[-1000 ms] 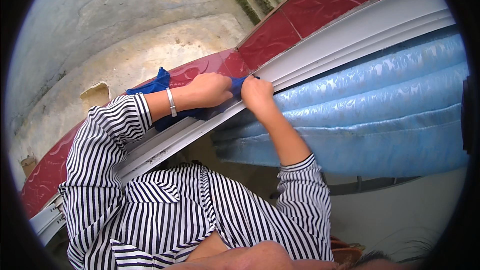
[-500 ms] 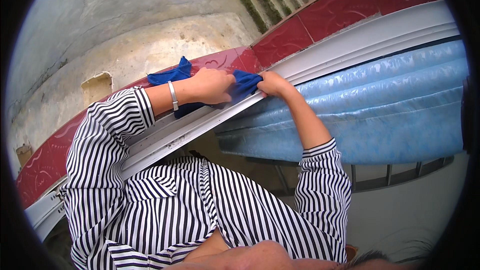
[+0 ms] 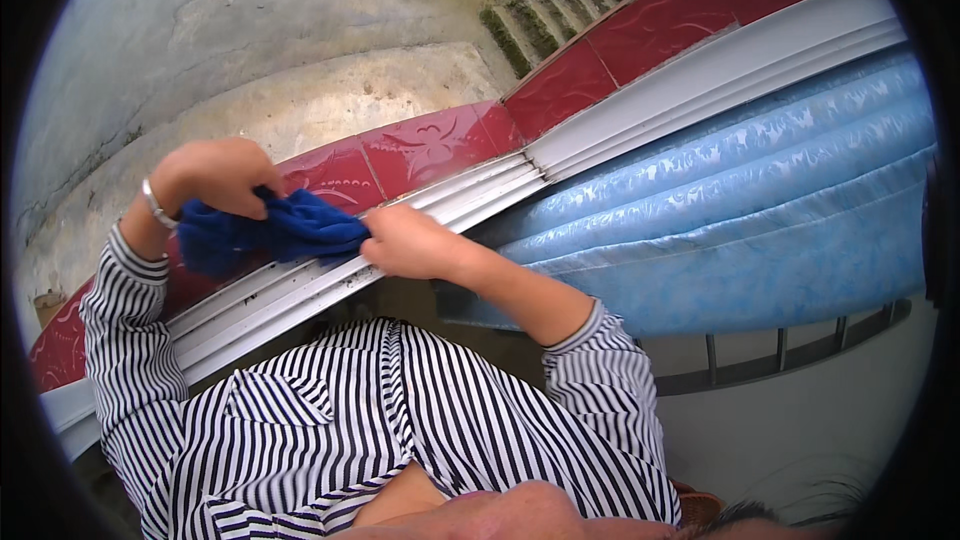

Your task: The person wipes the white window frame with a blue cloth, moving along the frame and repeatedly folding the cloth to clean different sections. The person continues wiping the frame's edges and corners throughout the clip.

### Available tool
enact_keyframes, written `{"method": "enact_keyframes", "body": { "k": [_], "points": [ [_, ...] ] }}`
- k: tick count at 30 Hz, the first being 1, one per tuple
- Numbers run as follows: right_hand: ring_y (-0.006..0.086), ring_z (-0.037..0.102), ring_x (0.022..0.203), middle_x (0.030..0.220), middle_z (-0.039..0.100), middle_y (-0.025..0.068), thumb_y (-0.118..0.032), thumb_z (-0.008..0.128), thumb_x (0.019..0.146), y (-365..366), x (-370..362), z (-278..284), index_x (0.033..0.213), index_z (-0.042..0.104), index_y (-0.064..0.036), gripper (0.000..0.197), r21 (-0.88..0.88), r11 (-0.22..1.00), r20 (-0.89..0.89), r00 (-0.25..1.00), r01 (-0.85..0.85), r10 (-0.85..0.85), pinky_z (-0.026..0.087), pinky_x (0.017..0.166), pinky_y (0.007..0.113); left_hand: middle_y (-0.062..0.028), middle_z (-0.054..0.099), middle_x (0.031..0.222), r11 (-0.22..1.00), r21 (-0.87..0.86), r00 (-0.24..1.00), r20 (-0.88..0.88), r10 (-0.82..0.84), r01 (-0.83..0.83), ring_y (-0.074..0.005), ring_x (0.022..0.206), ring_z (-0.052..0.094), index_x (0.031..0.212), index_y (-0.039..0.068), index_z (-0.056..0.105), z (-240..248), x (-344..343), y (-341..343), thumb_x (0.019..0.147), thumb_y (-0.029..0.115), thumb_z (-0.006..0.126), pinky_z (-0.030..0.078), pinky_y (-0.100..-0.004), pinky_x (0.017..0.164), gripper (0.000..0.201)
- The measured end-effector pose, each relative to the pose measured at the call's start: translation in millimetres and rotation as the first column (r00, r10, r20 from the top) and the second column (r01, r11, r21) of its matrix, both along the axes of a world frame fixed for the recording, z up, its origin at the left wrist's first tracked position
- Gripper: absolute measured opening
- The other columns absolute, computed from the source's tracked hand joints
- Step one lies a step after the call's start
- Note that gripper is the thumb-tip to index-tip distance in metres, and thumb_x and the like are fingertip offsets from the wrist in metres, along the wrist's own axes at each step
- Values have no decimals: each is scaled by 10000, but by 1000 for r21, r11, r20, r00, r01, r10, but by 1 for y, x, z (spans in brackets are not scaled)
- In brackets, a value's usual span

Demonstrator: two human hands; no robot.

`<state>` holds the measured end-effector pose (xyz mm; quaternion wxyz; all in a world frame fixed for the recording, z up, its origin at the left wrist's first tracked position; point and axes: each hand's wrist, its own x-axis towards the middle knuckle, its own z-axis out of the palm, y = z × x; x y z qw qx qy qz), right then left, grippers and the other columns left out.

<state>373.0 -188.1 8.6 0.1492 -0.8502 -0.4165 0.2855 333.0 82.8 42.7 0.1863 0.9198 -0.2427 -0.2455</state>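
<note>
A dark blue cloth [image 3: 305, 227] is stretched between my two hands over the white window track [image 3: 330, 275]. My left hand [image 3: 222, 176], with a silver bangle at its wrist, pinches the cloth's left part above the red tiled ledge [image 3: 425, 150]. At the cloth's right end, my right hand [image 3: 412, 242] has its fingers closed on the fabric beside the track. Dark specks of dirt lie in the grooves of the track below the cloth. Part of the track is hidden under the fabric.
Light blue curtain [image 3: 720, 210] hangs along the right stretch of the frame, with a dark rail [image 3: 780, 350] below it. Red tiles edge the outer side. Beyond and lower lie concrete ground [image 3: 330, 10] and some steps [image 3: 540, 25].
Both hands have moved left along the track with the blue cloth. The track corner where they were is now uncovered. My left hand is raised more, and the cloth hangs between the hands.
</note>
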Motion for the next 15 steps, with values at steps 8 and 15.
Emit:
{"method": "enact_keyframes", "body": {
  "k": [8,15],
  "points": [
    [173,620,606,715,643,107,-144,621,858,37,-2,-1,940,592,10,178,717,680,-92,988,155,-128,487,560,315,-18,655,894,455,-633,761,-369,533,-626,-98,771,604,1046,2,641,37,-11,58,853,215,679,512,-237,707,290],
    [51,535,625,739,601,17,-98,583,929,-79,38,21,1004,584,-10,115,680,458,-494,819,572,-291,442,561,208,-21,630,991,215,-809,758,-369,538,-547,-107,905,594,1152,16,588,7,84,-109,908,141,590,497,-257,827,274]
  ]
}}
